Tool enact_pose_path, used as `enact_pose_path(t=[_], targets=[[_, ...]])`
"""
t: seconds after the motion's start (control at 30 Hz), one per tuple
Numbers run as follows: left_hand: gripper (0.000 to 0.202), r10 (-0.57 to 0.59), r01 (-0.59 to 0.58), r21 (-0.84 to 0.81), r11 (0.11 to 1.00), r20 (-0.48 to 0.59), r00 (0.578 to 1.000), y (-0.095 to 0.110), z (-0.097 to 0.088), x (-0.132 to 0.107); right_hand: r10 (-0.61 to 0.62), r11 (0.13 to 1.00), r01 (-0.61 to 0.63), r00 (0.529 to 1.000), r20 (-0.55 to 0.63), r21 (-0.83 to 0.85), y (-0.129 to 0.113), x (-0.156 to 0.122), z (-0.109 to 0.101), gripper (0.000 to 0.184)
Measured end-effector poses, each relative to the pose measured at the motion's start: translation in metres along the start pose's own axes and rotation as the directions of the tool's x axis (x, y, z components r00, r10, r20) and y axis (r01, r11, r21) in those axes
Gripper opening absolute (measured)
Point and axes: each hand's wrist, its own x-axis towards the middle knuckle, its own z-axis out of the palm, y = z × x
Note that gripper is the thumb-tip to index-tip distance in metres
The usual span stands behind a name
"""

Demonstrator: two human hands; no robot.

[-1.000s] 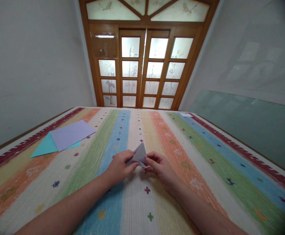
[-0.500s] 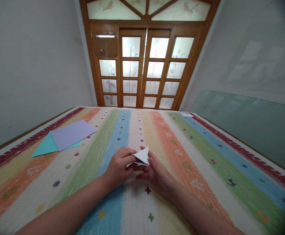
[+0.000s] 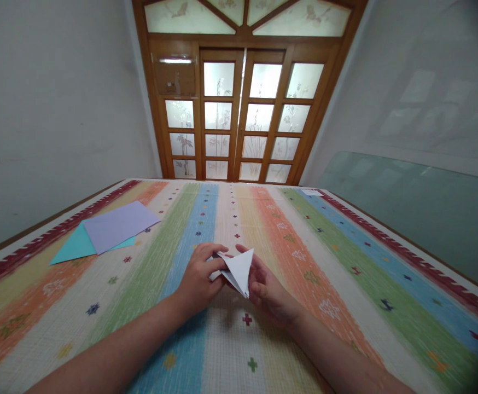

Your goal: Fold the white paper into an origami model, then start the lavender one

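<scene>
- Left forearm (image 3: 111,345) and right forearm (image 3: 341,345): enter at the near edge and converge toward the centre, above the tablecloth.
- Tablecloth (image 3: 226,345): covers the table; striped lengthwise in white, blue, green, yellow and orange, with small printed motifs and a dark red border along each side.
- Right hand (image 3: 272,295): partly open, palm turned inward, fingers loosely bent along and behind the right edge of the workpiece. Thumb near the lower tip. Whether this hand clamps the piece or only supports it cannot be told.
- Left hand (image 3: 200,279): closed around the left part of the workpiece, fingers bent at its folds; part of the contact is hidden.
- Folded white paper (image 3: 241,268): located between the two hands, over the central stripes. A triangular flap faces up, one tip points down toward the near side, and further layers show beneath.
- Turquoise sheet (image 3: 73,247): flat, left of the hands and well apart from them.
- Lavender sheet (image 3: 121,225): flat, partly overlapping the turquoise sheet.
- White slip (image 3: 312,192): at the far right of the tablecloth.
- Wooden doors (image 3: 218,99): beyond the table's far end, fitted with patterned translucent panes.
</scene>
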Motion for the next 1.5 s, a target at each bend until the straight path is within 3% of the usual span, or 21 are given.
enact_pose_path(t=[0.2, 0.53, 0.93, 1.33, 1.5], targets=[[0.022, 0.015, -0.013, -0.037, 0.999, 0.057, 0.998, 0.000, 0.000, 0.001, -0.018, 0.998, 0.014, 0.998, -0.066, -0.064, 0.005, 0.000, 0.000, 0.075], [0.024, 0.003, 0.002, -0.069, 0.998, 0.071, 0.997, 0.000, 0.001, 0.001, 0.021, 1.000, -0.022, 0.998, -0.052, -0.021, 0.002, 0.000, -0.002, 0.063], [0.041, 0.044, -0.037, -0.044, 0.998, 0.171, 0.984, 0.006, -0.001, 0.002, -0.025, 0.988, 0.011, 0.996, -0.091, -0.151, 0.005, 0.001, -0.004, 0.063], [0.039, 0.082, -0.070, -0.069, 0.995, 0.193, 0.978, 0.004, -0.004, 0.004, -0.011, 0.999, 0.009, 0.999, -0.038, -0.049, 0.001, 0.003, -0.001, 0.050], [0.051, 0.132, -0.088, -0.165, 0.982, 0.279, 0.951, -0.001, -0.009, 0.003, -0.028, 0.997, 0.024, 0.999, -0.045, -0.077, 0.000, 0.002, -0.003, 0.049]])
